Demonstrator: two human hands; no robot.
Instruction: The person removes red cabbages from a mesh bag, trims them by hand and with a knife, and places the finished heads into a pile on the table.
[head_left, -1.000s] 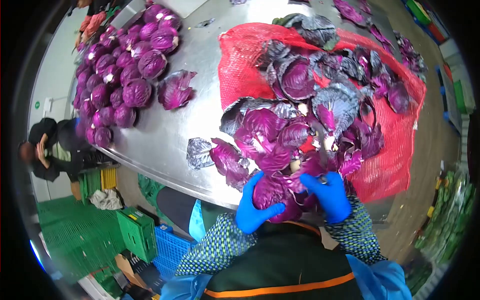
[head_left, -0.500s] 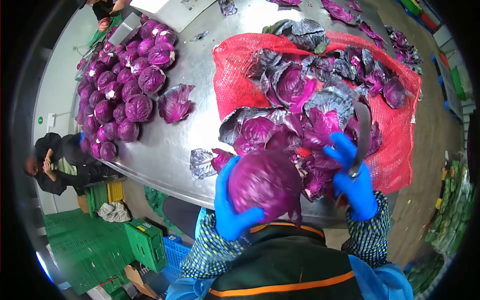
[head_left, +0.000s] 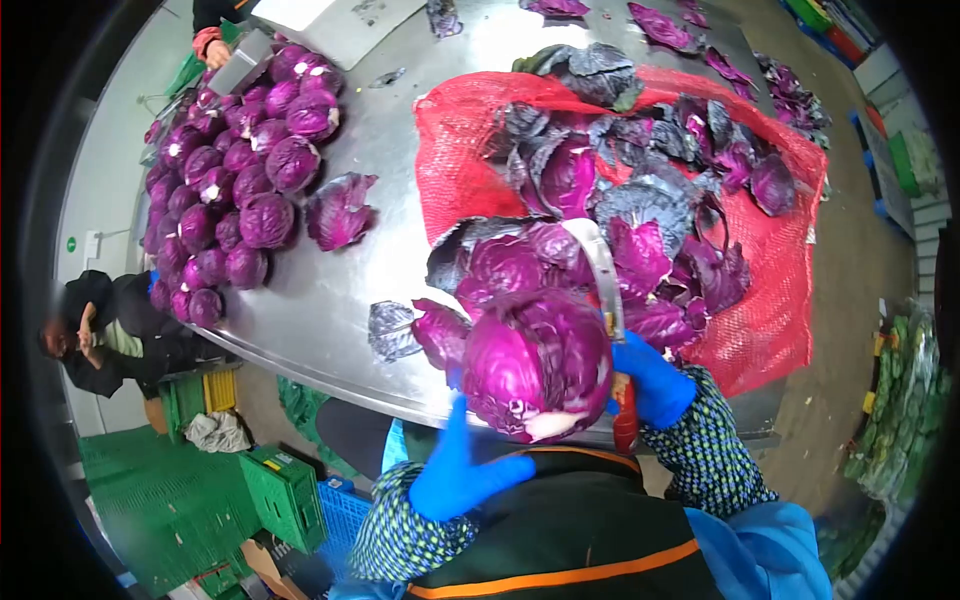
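Observation:
A peeled red cabbage [head_left: 535, 350] is at the table's near edge, its pale cut stem end turned toward me. My left hand [head_left: 460, 465], in a blue glove, is open just below and left of it, thumb and fingers spread; a fingertip is partly hidden by the cabbage. On the right, my blue-gloved right hand [head_left: 652, 385] grips a knife [head_left: 602, 268] with a curved blade and a reddish-brown handle. The blade points up and away beside the cabbage, and this hand's fingers are near or against its right side. Loose cabbage leaves [head_left: 640, 250] lie beyond.
A red mesh sack [head_left: 770, 330] lies under the leaves on the metal table [head_left: 345, 290]. Many red cabbages [head_left: 240, 185] are piled at the left. Another person's hand [head_left: 217, 53] is by a grey box there. Green crates [head_left: 283, 495] stand on the floor.
My left hand has come off the cabbage's side and moved down, opening. The cabbage has turned, showing its stem end. My right hand and the knife have moved left, up to the cabbage.

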